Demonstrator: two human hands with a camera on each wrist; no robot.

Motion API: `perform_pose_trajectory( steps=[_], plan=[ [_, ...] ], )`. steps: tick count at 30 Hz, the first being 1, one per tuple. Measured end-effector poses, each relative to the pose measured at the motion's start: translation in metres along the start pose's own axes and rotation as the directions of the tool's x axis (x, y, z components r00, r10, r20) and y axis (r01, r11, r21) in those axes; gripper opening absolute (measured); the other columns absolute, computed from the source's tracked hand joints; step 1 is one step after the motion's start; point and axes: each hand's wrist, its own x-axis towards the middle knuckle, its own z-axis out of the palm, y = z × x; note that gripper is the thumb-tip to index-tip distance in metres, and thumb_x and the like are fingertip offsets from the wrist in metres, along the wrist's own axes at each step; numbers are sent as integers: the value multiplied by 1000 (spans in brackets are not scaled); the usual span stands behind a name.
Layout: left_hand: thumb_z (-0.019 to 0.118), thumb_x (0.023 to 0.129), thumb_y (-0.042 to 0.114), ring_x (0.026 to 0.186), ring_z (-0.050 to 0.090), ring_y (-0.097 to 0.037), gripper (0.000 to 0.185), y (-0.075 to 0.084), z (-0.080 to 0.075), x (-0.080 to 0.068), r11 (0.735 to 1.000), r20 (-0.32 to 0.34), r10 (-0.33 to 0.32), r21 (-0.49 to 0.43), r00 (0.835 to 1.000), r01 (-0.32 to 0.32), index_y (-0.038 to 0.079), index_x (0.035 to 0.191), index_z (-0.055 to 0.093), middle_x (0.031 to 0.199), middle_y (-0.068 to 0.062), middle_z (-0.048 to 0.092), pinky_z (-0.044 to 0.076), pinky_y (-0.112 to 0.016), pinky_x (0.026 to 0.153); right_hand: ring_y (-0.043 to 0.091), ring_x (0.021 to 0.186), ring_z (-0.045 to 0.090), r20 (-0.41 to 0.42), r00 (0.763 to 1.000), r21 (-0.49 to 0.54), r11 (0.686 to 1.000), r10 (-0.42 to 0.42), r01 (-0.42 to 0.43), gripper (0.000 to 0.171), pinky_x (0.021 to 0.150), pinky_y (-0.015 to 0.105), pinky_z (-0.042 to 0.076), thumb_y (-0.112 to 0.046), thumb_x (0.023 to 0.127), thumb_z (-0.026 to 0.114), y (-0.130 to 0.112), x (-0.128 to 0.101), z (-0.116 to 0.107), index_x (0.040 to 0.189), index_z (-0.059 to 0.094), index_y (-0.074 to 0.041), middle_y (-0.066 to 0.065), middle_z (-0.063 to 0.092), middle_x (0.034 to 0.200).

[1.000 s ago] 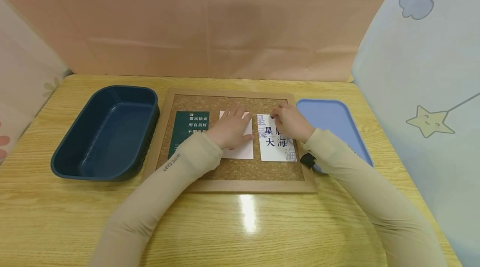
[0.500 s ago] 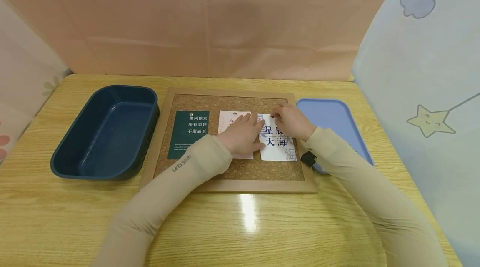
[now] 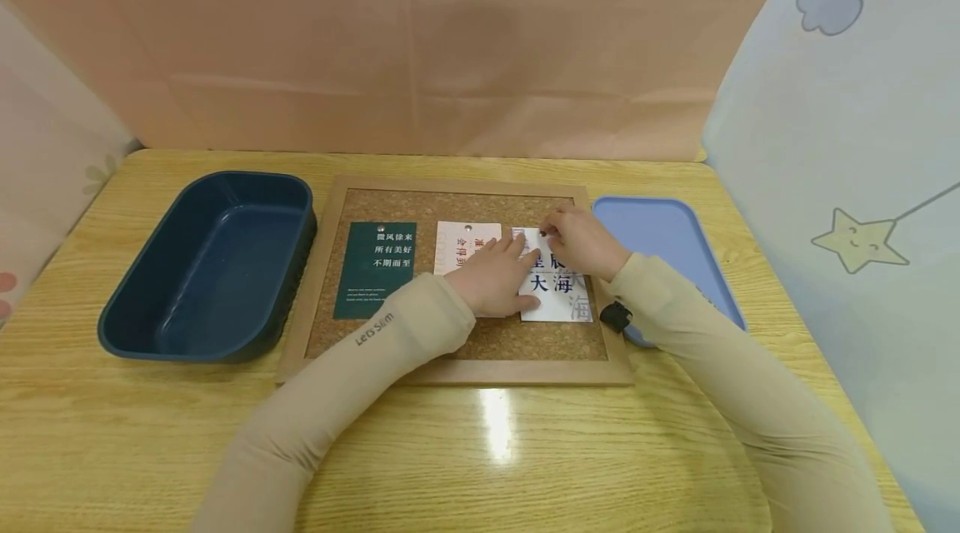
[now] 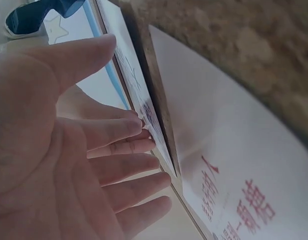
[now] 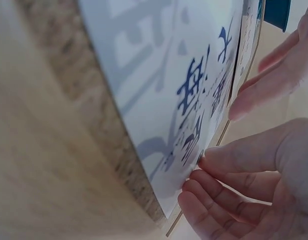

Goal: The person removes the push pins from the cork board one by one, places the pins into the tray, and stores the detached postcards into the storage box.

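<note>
A framed corkboard lies on the table with three cards in a row: a green card, a pink card with red characters, and a white card with blue characters. Silver thumbtacks show at the top of the green and pink cards. At the white card's top edge, my right hand pinches a small thumbtack between thumb and finger. My left hand has its fingers extended over the pink card, its fingertips at the white card's left side. It holds nothing.
A deep dark-blue bin stands left of the board. On the right lies a light-blue tray, partly under the right forearm; its contents are mostly hidden. Curtains border the table at the back and sides.
My left hand has slid right from the pink card toward the white card, uncovering the pink card's thumbtack and more of the green card. My right hand stays at the white card's top.
</note>
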Motion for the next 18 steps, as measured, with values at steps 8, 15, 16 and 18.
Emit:
perform_pose_trajectory(
  steps=[8,15,16,18],
  plan=[
    [51,95,51,147,13,-37,76,6,1,3,1000,6,1,-7,1000,-1,10,153,24,159,-20,14,16,-41,119,35,99,60,-15,1000,12,1000,-9,9,22,89,45,49,2,88,56,0,2,2,107,64,9,22,61,104],
    [52,95,50,147,16,-35,75,11,5,6,1000,19,7,-23,1000,-7,11,153,25,160,-18,13,22,-41,117,36,100,60,1,1000,46,999,11,-11,22,89,46,50,2,89,55,1,2,1,108,62,10,23,60,106],
    [52,95,50,146,16,-35,75,12,5,6,1000,21,8,-20,1000,-8,11,153,25,160,-18,13,22,-41,117,36,100,60,2,1000,49,999,12,-12,21,89,46,49,2,89,54,2,2,1,107,63,9,23,60,106],
    [52,95,49,146,15,-35,75,13,6,6,1000,26,6,-16,1000,-5,10,153,25,160,-18,12,23,-41,117,35,99,60,-3,1000,50,999,7,-7,20,89,46,50,2,88,54,3,2,1,106,63,9,23,60,105]
  ],
)
